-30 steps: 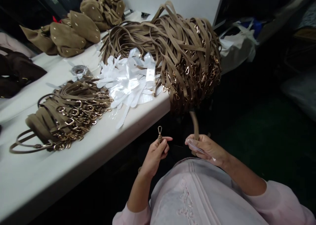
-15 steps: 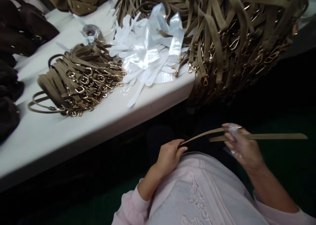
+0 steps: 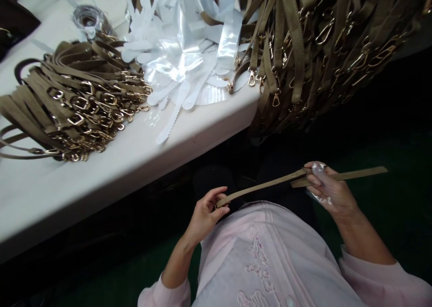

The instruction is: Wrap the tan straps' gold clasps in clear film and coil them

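An olive-brown strap (image 3: 265, 188) stretches between my two hands, off the table's edge and above my lap. My left hand (image 3: 205, 212) is closed on its left end, thumb below and fingers curled around it. My right hand (image 3: 329, 192) grips the strap farther along, and a flat length of it sticks out past the hand to the right. Crumpled clear plastic film (image 3: 319, 168) is also pinched in my right hand, over the thumb and below the fingers. What lies inside the right palm is hidden.
On the white table (image 3: 141, 158) lies a bundle of straps with gold buckles (image 3: 74, 100). Beside it are white and clear plastic strips (image 3: 182, 60) and a roll of tape (image 3: 89, 19). Long straps with gold clasps (image 3: 297, 51) hang over the table's right corner.
My left hand has moved left to the strap's end, so more strap shows between my hands. The strap's right part extends less far right. The view has shifted nearer the table.
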The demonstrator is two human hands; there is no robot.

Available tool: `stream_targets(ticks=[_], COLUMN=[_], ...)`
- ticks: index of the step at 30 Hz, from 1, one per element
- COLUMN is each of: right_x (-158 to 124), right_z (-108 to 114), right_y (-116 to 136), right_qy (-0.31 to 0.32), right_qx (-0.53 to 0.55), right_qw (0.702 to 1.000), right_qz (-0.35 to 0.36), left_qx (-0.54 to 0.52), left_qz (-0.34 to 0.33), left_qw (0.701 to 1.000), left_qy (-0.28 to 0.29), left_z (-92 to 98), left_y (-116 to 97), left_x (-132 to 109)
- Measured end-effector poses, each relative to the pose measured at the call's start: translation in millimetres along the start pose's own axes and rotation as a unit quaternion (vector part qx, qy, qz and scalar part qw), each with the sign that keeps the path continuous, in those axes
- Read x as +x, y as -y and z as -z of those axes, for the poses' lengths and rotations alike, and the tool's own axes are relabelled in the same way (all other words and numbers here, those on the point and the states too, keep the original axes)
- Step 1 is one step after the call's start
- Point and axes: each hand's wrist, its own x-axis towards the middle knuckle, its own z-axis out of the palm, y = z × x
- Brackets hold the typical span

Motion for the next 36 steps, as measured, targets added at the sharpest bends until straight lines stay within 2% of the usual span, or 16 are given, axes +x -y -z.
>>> stream_targets(ticks=[3,7,11,15,18,21,26,29,30,32,34,36], right_x=[4,9,13,8,-1,-8,-11,-12,-12,-12,-12,-12], right_z=[7,18,30,33,24,9,-23,-42,-48,-55,-56,-51], right_y=[-2,-5,-10,-10,-5,0,-2,-8,-11,-13,-13,-9], right_qy=[-0.004,-0.005,-0.01,-0.007,0.03,0.082,0.125,0.17,0.186,0.212,0.218,0.201], right_qx=[0.028,0.05,0.076,0.079,0.042,-0.012,-0.154,-0.182,-0.171,-0.132,-0.076,-0.008], right_qw=[1.0,0.999,0.997,0.997,0.999,0.997,0.979,0.968,0.967,0.968,0.972,0.978], right_qz=[-0.011,-0.017,-0.016,-0.014,-0.008,0.012,0.051,0.039,0.029,-0.001,-0.033,-0.053], left_qx=[0.019,0.113,0.239,0.311,0.358,0.403,0.505,0.562,0.563,0.529,0.459,0.375], left_qz=[-0.019,-0.047,-0.086,-0.107,-0.117,-0.146,-0.19,-0.179,-0.169,-0.144,-0.11,-0.062], left_qw=[0.999,0.99,0.962,0.939,0.921,0.9,0.842,0.806,0.804,0.824,0.865,0.91], left_qy=[-0.021,-0.064,-0.096,-0.097,-0.101,-0.081,-0.018,0.059,0.089,0.143,0.172,0.165], left_z=[-5.8,-11.0,-16.0,-16.0,-11.1,-5.3,-3.9,-14.1,-19.1,-28.8,-34.3,-32.4], left_y=[-2,-4,-13,-24,-32,-39,-41,-33,-30,-23,-19,-18], left_x=[2,7,12,19,27,37,59,74,78,82,81,76])
